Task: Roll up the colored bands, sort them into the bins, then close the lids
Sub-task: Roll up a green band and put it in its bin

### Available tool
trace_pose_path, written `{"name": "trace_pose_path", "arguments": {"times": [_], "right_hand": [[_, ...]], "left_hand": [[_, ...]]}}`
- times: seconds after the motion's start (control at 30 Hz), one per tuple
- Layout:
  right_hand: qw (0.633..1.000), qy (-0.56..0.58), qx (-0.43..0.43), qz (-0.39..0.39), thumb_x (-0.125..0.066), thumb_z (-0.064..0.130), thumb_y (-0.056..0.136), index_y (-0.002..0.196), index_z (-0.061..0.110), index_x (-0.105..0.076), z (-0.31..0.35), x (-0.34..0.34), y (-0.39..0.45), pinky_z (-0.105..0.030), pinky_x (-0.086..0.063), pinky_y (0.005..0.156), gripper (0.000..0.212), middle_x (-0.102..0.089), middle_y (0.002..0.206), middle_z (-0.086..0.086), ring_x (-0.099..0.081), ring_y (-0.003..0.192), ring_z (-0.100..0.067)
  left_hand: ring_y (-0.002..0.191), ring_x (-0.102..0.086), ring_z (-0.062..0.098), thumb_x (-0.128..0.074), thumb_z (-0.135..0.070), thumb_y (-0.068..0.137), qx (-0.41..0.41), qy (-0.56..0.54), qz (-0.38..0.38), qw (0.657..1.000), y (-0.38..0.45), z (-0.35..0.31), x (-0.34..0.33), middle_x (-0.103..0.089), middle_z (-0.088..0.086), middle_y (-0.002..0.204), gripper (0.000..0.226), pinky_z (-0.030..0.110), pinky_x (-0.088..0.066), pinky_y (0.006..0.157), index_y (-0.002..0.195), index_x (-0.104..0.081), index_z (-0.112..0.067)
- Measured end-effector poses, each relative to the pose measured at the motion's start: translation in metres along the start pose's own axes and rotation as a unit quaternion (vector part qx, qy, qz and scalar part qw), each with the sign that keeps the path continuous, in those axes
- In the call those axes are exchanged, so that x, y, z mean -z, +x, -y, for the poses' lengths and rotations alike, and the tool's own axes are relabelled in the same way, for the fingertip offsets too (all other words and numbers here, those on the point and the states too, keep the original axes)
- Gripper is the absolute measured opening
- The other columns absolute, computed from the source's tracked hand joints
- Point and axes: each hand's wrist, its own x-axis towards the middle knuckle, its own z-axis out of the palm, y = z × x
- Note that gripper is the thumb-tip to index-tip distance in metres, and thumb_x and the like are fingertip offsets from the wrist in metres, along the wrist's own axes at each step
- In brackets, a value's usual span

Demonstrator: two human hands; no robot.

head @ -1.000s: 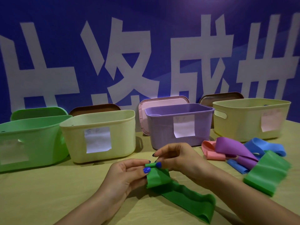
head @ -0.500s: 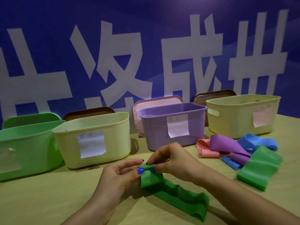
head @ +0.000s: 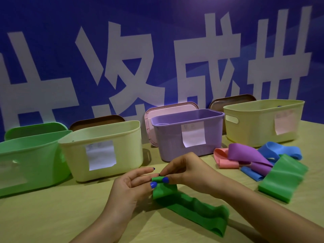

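Far to the left of the hands, a green bin [head: 29, 160] is standing on the yellow-green table [head: 52, 216], with its green lid [head: 35, 128] leaning behind it. Next to it, just beyond the left hand, a pale yellow bin [head: 105, 149] with a white paper label [head: 100, 155] is standing open, and a brown lid [head: 96, 120] is leaning behind. The left hand [head: 129, 186] is pinching the rolled end of a dark green band [head: 189, 209] between thumb and fingers, and the right hand [head: 189, 171] is pinching the same small roll from the other side, so the two thumbs are almost touching. The loose part of this band is lying on the table below the right forearm. Beyond the right hand, a purple bin [head: 187, 132] is standing open, with a pink lid [head: 168, 109] behind it. To the right of the right hand, a pink band [head: 226, 160], a purple band [head: 249, 156], a blue band [head: 278, 149] and a light green band [head: 284, 179] are lying in an overlapping pile. Behind this pile a second yellow bin [head: 263, 121] is standing, with another brown lid [head: 231, 100] behind it.
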Motion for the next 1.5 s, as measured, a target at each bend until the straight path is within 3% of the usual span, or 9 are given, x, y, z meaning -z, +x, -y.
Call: {"name": "trace_pose_path", "arguments": {"times": [0.2,0.4,0.6,0.73,0.8,1.0,1.17,1.37,1.5], "right_hand": [[0.998,0.059,-0.020,-0.003,-0.068,0.006,0.082,0.093,0.015,-0.071,-0.0009,-0.0014,-0.0004,-0.021,-0.055,0.078,0.015,-0.071,0.089,0.000,-0.067,0.086,-0.012],[0.997,0.073,-0.016,-0.010,-0.069,0.001,0.079,0.088,0.021,-0.068,-0.0006,-0.0025,-0.0004,-0.018,-0.055,0.072,0.022,-0.067,0.086,-0.003,-0.064,0.078,-0.009],[0.997,0.077,-0.030,-0.009,-0.069,0.005,0.081,0.100,0.016,-0.071,-0.0024,-0.0040,0.0014,-0.018,-0.055,0.075,0.023,-0.070,0.088,0.002,-0.066,0.081,-0.009],[0.997,0.072,-0.040,0.014,-0.064,0.009,0.085,0.107,0.012,-0.070,-0.0003,-0.0016,0.0013,-0.017,-0.054,0.072,0.023,-0.072,0.097,-0.001,-0.068,0.087,-0.012],[0.996,0.075,-0.039,0.008,-0.064,0.008,0.085,0.106,0.011,-0.070,0.0003,-0.0001,0.0010,-0.018,-0.055,0.073,0.022,-0.072,0.096,-0.001,-0.068,0.089,-0.014],[0.997,0.077,-0.022,0.000,-0.067,0.005,0.082,0.098,0.012,-0.072,0.0009,0.0003,0.0008,-0.017,-0.055,0.071,0.019,-0.072,0.086,0.004,-0.069,0.083,-0.010],[0.998,0.059,-0.021,-0.011,-0.069,0.003,0.080,0.091,0.017,-0.072,0.0004,0.0020,0.0012,-0.022,-0.056,0.079,0.018,-0.072,0.089,0.003,-0.068,0.087,-0.010],[0.999,0.038,-0.018,0.024,-0.065,0.010,0.085,0.107,0.015,-0.070,0.0034,0.0014,-0.0006,-0.010,-0.051,0.068,0.023,-0.068,0.084,0.014,-0.065,0.080,-0.001],[1.000,0.026,-0.010,0.015,-0.058,0.012,0.091,0.108,0.016,-0.069,0.0029,0.0005,-0.0006,-0.015,-0.054,0.073,0.021,-0.069,0.090,0.009,-0.066,0.086,-0.006]], "left_hand": [[0.072,-0.072,0.027,-0.055,0.018,0.078,0.047,-0.071,0.022,0.996,-0.0013,0.0004,0.0000,-0.071,0.025,0.087,0.026,0.027,-0.058,0.056,0.099,-0.065,0.005],[0.082,-0.072,0.029,-0.067,0.004,0.059,0.031,-0.059,0.040,0.997,-0.0006,0.0008,0.0018,-0.072,0.023,0.092,0.041,0.030,-0.060,0.068,0.100,-0.066,0.001],[0.080,-0.072,0.027,-0.062,0.014,0.076,-0.006,0.001,0.006,1.000,-0.0010,0.0001,0.0020,-0.073,0.018,0.088,0.030,0.026,-0.058,0.062,0.099,-0.067,-0.004],[0.088,-0.071,0.029,-0.064,0.014,0.076,-0.021,0.031,-0.006,0.999,-0.0024,-0.0026,0.0017,-0.074,0.013,0.090,0.033,0.037,-0.055,0.077,0.099,-0.068,-0.009],[0.088,-0.071,0.025,-0.065,0.012,0.076,-0.030,0.047,-0.009,0.998,-0.0037,-0.0044,-0.0001,-0.075,0.011,0.089,0.033,0.036,-0.055,0.079,0.099,-0.067,-0.011],[0.085,-0.072,0.024,-0.065,0.011,0.077,-0.040,0.073,-0.016,0.996,-0.0044,-0.0030,-0.0013,-0.075,0.012,0.086,0.030,0.029,-0.059,0.073,0.098,-0.068,-0.009],[0.072,-0.072,0.024,-0.066,0.007,0.076,-0.028,0.052,-0.004,0.998,-0.0038,-0.0037,-0.0025,-0.073,0.018,0.079,0.016,0.027,-0.059,0.063,0.090,-0.069,0.000],[0.072,-0.070,0.016,-0.070,0.011,0.070,-0.081,0.079,-0.021,0.993,-0.0012,-0.0034,0.0001,-0.074,0.012,0.079,0.023,0.018,-0.054,0.060,0.086,-0.072,-0.006],[0.079,-0.071,0.019,-0.069,0.012,0.072,-0.075,0.078,-0.029,0.994,-0.0011,-0.0041,0.0010,-0.074,0.011,0.081,0.031,0.020,-0.056,0.065,0.093,-0.070,-0.011]]}}
